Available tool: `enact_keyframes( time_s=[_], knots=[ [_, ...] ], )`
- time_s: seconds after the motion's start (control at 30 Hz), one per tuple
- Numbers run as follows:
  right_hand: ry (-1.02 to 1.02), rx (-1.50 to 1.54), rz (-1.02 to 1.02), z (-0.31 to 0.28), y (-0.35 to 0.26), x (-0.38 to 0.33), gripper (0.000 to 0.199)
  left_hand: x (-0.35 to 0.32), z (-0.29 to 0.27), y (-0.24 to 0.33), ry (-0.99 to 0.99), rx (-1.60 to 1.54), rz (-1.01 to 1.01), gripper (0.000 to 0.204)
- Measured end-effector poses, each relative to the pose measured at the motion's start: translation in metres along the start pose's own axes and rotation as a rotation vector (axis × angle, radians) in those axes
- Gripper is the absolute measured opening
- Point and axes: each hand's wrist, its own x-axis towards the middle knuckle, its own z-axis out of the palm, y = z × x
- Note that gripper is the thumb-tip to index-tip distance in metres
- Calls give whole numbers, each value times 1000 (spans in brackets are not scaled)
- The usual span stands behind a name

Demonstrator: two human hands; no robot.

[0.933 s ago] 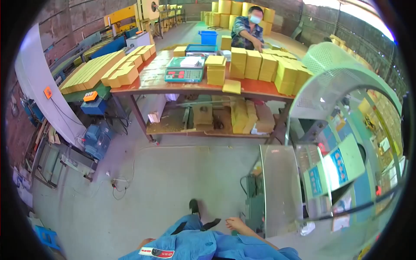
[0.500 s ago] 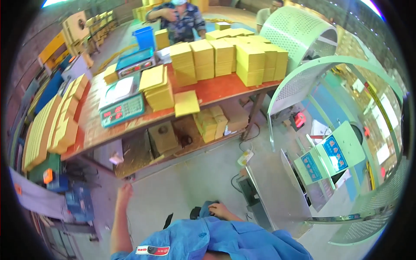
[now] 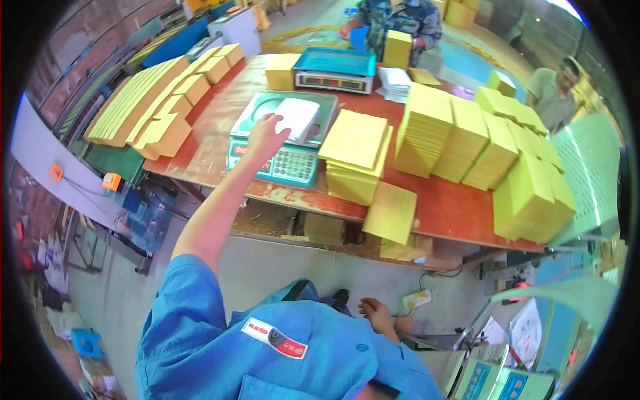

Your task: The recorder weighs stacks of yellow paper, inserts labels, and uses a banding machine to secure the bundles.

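My left hand [image 3: 268,138] is stretched out over the table, its fingers apart at the left edge of a stack of white paper [image 3: 298,120]. That stack rests on the metal pan of a teal digital scale [image 3: 283,163]. It does not look lifted. My right hand [image 3: 375,313] hangs low beside my body, fingers loosely bent and apart, with nothing visible in it. Right of the scale stands a pile of yellow sheets [image 3: 357,150]. A loose yellow sheet [image 3: 391,213] juts over the table's front edge.
Yellow stacks [image 3: 460,143] fill the table's right side; more blocks [image 3: 160,100] line its left. A second scale [image 3: 335,70] sits behind. A person in camouflage [image 3: 400,23] stands across the red table [image 3: 453,213], another person [image 3: 553,93] farther right. Green perforated metal guards [image 3: 587,173] rise at right.
My view has turned left and come closer to the table. My left hand has risen from beside my body to the white paper on the scale. My right hand remains low.
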Motion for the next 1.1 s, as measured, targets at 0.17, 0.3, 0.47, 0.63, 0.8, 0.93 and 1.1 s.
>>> enact_keyframes(
  time_s=[0.17, 0.3, 0.47, 0.63, 0.8, 0.93, 1.1],
  knots=[
    [19, -159, -138, -2, -82, 45, 28, 20, 32, -26, 17, 302, -4, 64],
    [-15, -56, -202, 20, -105, 67, 29, 30, 33, -16, -92, 313, -55, 59],
    [-48, -162, -258, 57, -173, 94, 29, 42, 17, 2, -287, 435, -32, 41],
    [-41, -248, -385, 77, -196, 126, 31, 47, 10, -16, -291, 390, 98, 33],
    [-115, -241, -334, 88, -212, 126, 33, 56, -20, -10, -274, 74, 78, 57],
    [-167, -239, -353, 100, -236, 128, 35, 64, -24, -22, -303, 128, 262, 53],
    [-274, -351, -476, 114, -263, 145, 32, 63, -21, -22, -375, 229, 311, 30]
  ],
)
